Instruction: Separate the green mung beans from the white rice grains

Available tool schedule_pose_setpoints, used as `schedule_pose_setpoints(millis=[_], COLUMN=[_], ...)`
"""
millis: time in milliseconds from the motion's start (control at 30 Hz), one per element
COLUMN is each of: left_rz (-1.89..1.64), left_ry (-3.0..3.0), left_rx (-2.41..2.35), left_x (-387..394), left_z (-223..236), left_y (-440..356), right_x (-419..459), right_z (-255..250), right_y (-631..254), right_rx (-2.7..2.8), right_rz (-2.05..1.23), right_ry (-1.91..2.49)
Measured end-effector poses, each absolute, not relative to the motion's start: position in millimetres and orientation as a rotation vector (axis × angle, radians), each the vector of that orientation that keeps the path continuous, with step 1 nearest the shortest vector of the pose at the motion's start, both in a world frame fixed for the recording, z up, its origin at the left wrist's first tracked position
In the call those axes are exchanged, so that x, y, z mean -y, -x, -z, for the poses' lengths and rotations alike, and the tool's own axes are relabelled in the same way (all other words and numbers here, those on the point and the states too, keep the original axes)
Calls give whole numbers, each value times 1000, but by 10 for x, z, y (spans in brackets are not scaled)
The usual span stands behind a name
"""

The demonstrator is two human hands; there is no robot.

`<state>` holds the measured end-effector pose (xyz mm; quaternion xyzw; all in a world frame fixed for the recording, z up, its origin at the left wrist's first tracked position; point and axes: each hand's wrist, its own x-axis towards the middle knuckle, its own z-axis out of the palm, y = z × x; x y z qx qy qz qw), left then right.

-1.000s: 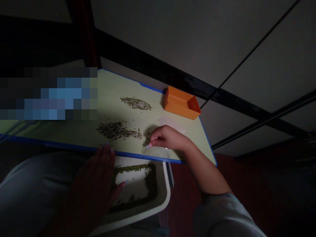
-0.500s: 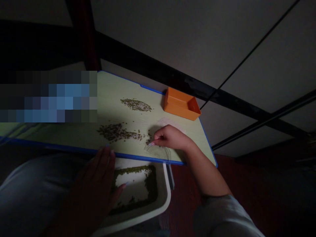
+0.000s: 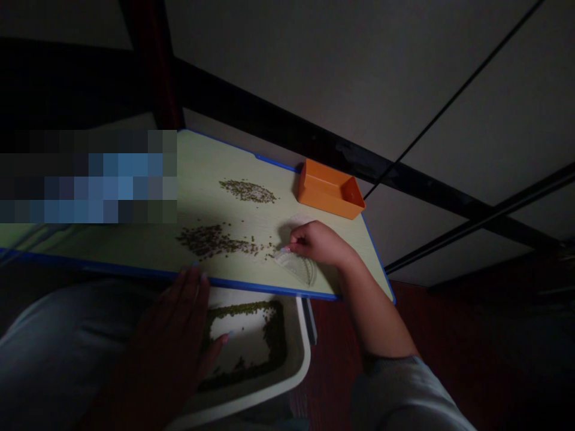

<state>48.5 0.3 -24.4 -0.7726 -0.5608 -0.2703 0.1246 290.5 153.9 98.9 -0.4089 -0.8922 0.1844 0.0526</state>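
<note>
From here, the right hand (image 3: 318, 242) has its grip pinched on a clear, half-round protractor (image 3: 295, 265) at the smooth table's (image 3: 146, 246) near edge, beside grainy beans (image 3: 209, 240); the left hand (image 3: 173, 320) spreads open.

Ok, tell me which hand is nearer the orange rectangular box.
Right: the right hand is just nearside of the orange box; the left hand is farther, by the pale board's blue edge.

Smooth plastic protractor (image 3: 295, 264) (orange box (image 3: 329, 202) likewise)
</note>
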Motion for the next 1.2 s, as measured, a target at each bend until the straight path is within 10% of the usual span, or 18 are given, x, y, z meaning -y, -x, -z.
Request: schedule_pose_setpoints(millis=[1200], left_rz=[838], left_ry=[2265], left_rx=[1741], left_x=[20], left_z=[201], left_y=[-506], right_x=[-1572], right_z=[-952], right_y=[-2895], right_rx=[2680], right_rz=[-432], right_ry=[1279])
